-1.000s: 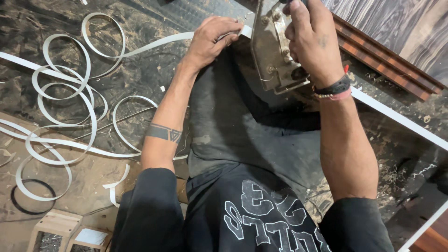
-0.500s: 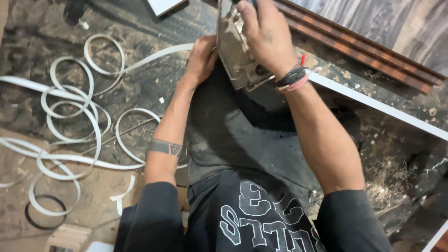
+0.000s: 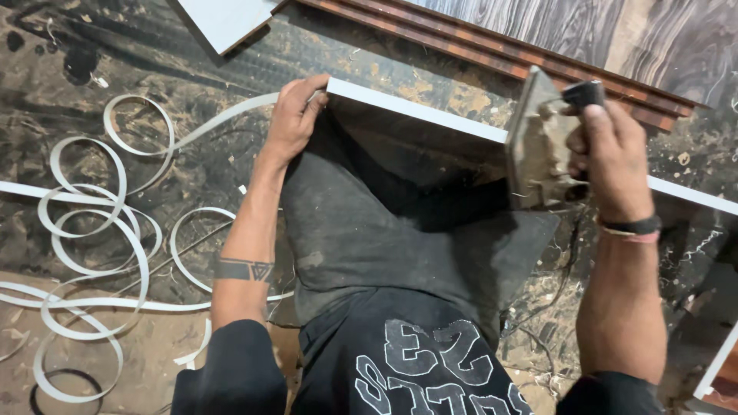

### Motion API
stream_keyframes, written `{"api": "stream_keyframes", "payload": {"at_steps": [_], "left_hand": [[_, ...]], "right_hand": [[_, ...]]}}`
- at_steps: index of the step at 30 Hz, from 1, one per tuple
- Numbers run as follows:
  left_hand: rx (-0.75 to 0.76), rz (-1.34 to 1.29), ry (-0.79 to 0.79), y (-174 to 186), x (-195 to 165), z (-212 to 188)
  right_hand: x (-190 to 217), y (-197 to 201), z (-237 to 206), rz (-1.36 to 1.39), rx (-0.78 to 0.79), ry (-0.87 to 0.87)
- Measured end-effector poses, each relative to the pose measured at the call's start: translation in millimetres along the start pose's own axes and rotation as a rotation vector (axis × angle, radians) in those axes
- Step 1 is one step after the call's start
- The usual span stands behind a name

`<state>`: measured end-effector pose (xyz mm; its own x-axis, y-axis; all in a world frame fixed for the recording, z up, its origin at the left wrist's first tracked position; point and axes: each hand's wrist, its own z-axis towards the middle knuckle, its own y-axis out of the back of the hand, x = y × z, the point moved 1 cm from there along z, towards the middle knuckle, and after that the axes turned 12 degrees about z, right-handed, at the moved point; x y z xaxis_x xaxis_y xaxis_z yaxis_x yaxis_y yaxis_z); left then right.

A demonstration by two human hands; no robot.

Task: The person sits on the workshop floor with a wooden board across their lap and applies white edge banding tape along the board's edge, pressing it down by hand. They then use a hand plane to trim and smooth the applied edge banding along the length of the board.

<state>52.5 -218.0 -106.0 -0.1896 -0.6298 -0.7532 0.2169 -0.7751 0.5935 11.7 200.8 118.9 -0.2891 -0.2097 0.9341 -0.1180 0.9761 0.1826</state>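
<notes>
A person sits on a dusty workshop floor, seen from above, with a dark panel resting edge-up across the lap. The left hand (image 3: 296, 115) is curled over the near end of the panel's white-banded top edge (image 3: 419, 113), fingers wrapped down the far side and thumb on the near side, gripping it firmly. The right hand (image 3: 611, 157) is closed tight around the black handle of a grimy grey edge trimmer (image 3: 538, 142), which sits on that same white edge, well along from the left hand toward the person's right. The white edge runs on past the tool and beyond the right wrist, which wears a black and pink wristband (image 3: 632, 227). From beside the left hand's fingertips a long white edge-banding strip (image 3: 223, 115) trails away and joins a tangle of loose white coils (image 3: 100, 230) on the floor out past the left forearm. Just beyond the tool and both hands lies a reddish-brown grooved moulding (image 3: 477, 42), with a wood-grain board (image 3: 600, 31) behind it. A pale board corner (image 3: 223, 19) lies farther out from the left hand.
</notes>
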Motion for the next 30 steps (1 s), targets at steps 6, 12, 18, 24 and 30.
{"api": "stream_keyframes", "payload": {"at_steps": [6,12,18,24,30], "left_hand": [[0.007,-0.046,0.051,0.7,-4.6,1.9],[-0.011,-0.132,0.115,-1.9,-14.7,-0.8],[-0.008,-0.161,0.125,-10.1,-5.5,-2.0],[-0.089,-0.206,0.098,-13.7,-7.0,-3.2],[-0.051,-0.156,0.14,-8.1,-16.1,0.6]], "right_hand": [[1.0,-13.3,9.0,0.045,0.067,-0.02],[14.3,-123.6,44.7,-0.242,0.289,0.3],[24.0,-246.7,80.2,-0.358,0.478,0.71],[30.7,-260.6,81.1,-0.369,0.474,0.767],[12.3,-157.0,51.5,-0.45,0.39,0.463]]}}
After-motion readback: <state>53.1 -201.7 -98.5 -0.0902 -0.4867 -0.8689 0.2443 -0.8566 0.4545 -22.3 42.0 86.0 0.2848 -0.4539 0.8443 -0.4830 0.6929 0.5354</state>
